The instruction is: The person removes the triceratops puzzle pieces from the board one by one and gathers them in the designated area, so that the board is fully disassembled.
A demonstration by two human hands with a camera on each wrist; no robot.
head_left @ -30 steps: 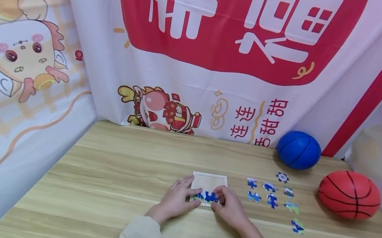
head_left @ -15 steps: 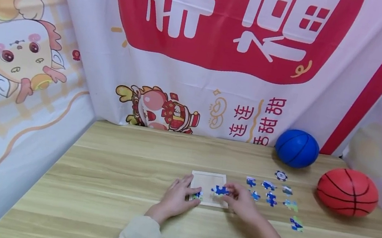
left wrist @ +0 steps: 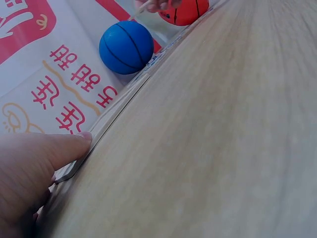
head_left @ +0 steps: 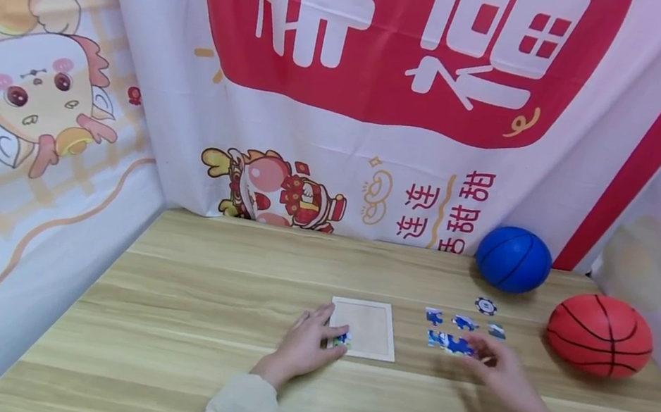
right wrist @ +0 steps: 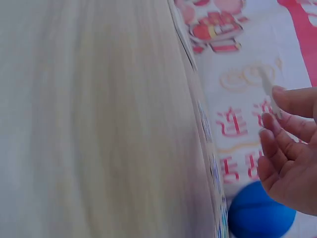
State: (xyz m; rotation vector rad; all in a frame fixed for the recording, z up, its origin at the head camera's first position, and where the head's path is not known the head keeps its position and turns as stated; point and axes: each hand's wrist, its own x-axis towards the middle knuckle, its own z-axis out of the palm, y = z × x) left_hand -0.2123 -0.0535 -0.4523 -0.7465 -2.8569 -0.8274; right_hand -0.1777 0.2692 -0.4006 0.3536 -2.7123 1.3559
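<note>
A square, light wooden puzzle frame (head_left: 385, 328) lies flat on the table. My left hand (head_left: 306, 338) rests on its left side, and in the left wrist view the thumb (left wrist: 74, 148) touches the frame's edge. One jigsaw piece (head_left: 344, 338) sits in the lower left corner of the frame, partly hidden by the fingers. My right hand (head_left: 499, 366) pinches another jigsaw piece (right wrist: 269, 89) between thumb and index finger, seen edge-on in the right wrist view. It is raised above loose jigsaw pieces (head_left: 434, 315) to the right of the frame, and covers some of them.
A blue ball (head_left: 513, 259) and a red ball (head_left: 599, 336) stand at the back right of the table (head_left: 190, 327). A round chip-like disc (head_left: 486, 306) lies behind the loose pieces. Printed cloth (head_left: 292, 122) hangs along the table's back.
My right hand has lifted a blue jigsaw piece out of the frame and carried it right, over the loose pieces. My left hand has stayed at the frame's left side.
</note>
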